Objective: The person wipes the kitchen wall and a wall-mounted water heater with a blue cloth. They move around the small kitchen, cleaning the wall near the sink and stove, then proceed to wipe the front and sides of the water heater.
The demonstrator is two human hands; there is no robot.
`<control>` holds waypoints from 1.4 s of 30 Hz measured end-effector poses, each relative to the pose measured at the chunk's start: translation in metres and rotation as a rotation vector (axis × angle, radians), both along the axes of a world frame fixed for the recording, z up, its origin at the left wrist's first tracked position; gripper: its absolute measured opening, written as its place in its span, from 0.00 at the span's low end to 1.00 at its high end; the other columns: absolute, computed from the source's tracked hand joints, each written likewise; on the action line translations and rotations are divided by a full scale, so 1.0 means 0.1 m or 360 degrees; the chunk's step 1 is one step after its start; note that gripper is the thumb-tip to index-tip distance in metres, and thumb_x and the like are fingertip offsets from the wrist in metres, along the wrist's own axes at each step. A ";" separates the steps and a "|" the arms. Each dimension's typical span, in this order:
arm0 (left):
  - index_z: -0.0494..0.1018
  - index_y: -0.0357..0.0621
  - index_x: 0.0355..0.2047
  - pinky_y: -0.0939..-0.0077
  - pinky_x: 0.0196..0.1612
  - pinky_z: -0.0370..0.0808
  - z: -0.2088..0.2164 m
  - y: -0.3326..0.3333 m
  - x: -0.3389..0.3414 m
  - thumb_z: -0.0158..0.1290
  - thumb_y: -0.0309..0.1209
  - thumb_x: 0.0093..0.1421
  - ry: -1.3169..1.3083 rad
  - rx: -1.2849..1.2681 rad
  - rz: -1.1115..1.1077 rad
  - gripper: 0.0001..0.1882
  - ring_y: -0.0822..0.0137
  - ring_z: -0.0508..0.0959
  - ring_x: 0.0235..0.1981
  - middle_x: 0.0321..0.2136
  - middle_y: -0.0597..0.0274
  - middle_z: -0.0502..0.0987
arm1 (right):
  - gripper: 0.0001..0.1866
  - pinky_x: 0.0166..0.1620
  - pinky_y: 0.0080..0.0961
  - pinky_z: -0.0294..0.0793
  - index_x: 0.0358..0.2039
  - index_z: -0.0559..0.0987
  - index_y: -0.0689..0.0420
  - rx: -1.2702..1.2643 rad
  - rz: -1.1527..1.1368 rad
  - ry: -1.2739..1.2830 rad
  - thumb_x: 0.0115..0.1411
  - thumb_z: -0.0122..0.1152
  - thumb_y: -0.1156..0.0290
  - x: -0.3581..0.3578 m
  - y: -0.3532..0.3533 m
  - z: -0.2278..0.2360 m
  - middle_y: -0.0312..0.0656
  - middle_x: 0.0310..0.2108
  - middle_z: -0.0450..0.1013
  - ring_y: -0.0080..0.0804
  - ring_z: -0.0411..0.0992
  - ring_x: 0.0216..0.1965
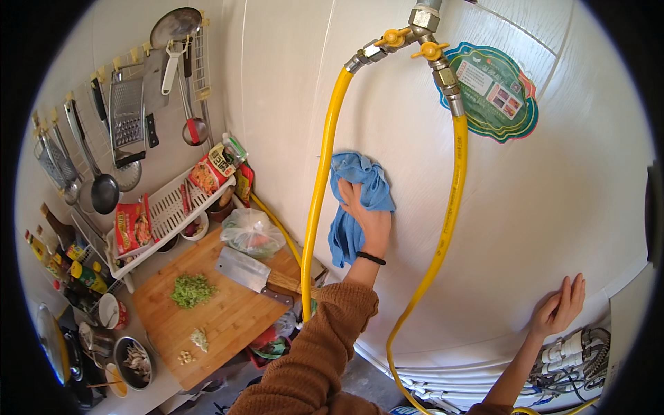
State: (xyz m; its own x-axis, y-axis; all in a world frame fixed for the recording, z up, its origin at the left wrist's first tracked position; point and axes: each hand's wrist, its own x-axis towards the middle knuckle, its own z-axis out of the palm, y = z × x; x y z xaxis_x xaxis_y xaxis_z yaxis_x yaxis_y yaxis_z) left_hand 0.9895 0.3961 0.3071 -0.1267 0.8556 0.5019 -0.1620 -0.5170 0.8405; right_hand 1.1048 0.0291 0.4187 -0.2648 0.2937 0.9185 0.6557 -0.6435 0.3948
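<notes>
My left hand (365, 220) presses a crumpled blue cloth (363, 176) against the pale wall panel (415, 290), between two yellow gas hoses. Part of the cloth hangs below the hand, and a black band circles the wrist. Over at the right, my right hand (559, 308) rests against the wall with fingers stretched out and nothing in it. The left yellow hose (326, 166) passes close beside the cloth. The other yellow hose (449, 207) curves down between my two hands. Both hang from a metal pipe fitting (424, 24) with yellow valve handles.
Left stands a counter with a wooden cutting board (242, 332), bearing chopped greens (193, 290), a cleaver (243, 270) and a plastic bag (252, 232). A white rack (169, 207) holds food packets. Utensils hang above. White pipes (443, 380) run low along the wall, near a valve cluster (570, 356).
</notes>
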 end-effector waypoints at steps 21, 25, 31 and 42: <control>0.64 0.40 0.57 0.37 0.61 0.43 0.02 0.02 -0.02 0.50 0.32 0.59 -0.0085 0.0044 0.0018 0.25 0.42 0.54 0.63 0.59 0.45 0.59 | 0.17 0.56 0.42 0.67 0.44 0.80 0.65 0.0016 0.0007 -0.0007 0.57 0.46 0.86 0.00 0.01 0.00 0.55 0.50 0.74 0.53 0.71 0.52; 0.62 0.41 0.60 0.33 0.61 0.41 -0.17 -0.14 -0.01 0.50 0.34 0.59 0.0000 0.0016 -0.0084 0.29 0.43 0.49 0.67 0.64 0.46 0.54 | 0.17 0.56 0.42 0.67 0.43 0.80 0.65 0.0016 -0.0010 -0.0004 0.57 0.46 0.86 0.01 -0.01 -0.01 0.55 0.50 0.74 0.53 0.71 0.52; 0.60 0.42 0.62 0.30 0.61 0.39 0.21 0.36 0.16 0.48 0.38 0.61 0.0087 -0.0027 0.0262 0.30 0.46 0.43 0.70 0.68 0.49 0.49 | 0.17 0.56 0.42 0.67 0.42 0.81 0.65 0.0014 -0.0020 0.0001 0.57 0.47 0.86 -0.02 -0.02 0.01 0.55 0.49 0.74 0.53 0.71 0.52; 0.74 0.41 0.31 0.19 0.54 0.42 0.89 -0.34 0.19 0.59 0.40 0.47 0.0463 0.0681 0.0320 0.16 0.41 0.46 0.68 0.53 0.46 0.64 | 0.16 0.55 0.42 0.69 0.41 0.81 0.64 0.0046 0.0002 -0.0005 0.55 0.48 0.87 -0.05 0.02 0.02 0.54 0.48 0.75 0.53 0.72 0.51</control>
State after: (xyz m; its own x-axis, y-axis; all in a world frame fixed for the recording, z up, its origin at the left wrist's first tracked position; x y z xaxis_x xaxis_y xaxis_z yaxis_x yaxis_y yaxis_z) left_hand 1.0081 0.3625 0.3962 -0.0706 0.5409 0.8381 0.1825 -0.8190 0.5439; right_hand 1.1001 0.0306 0.4207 -0.2683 0.2670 0.9256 0.6551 -0.6539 0.3785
